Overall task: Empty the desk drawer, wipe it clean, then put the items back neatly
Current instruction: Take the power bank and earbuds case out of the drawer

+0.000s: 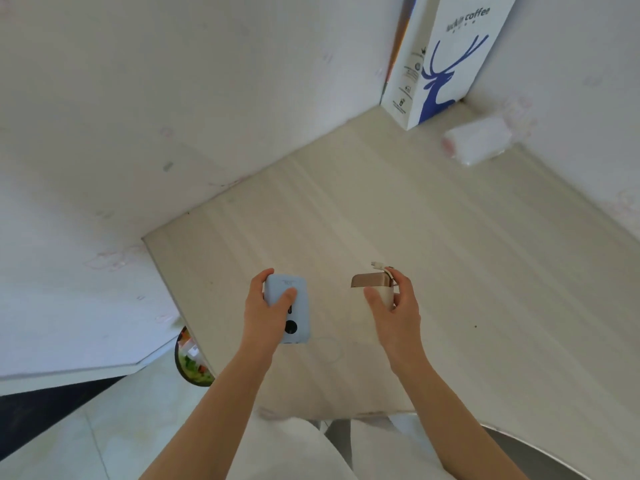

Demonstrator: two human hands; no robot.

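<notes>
Two hands (266,306), two gadgets (294,313).

Bright, even daylight; soft faint shadows; slight overall blur; wide-angle edge bending.

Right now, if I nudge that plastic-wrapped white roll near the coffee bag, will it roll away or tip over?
The plastic-wrapped roll lies on its side on the desk, so it cannot tip, but a sideways nudge would probably roll it. It looks soft, likely light for its size. The glossy wrap may slide easily. The coffee bag and the wall nearby would likely stop it.
</notes>
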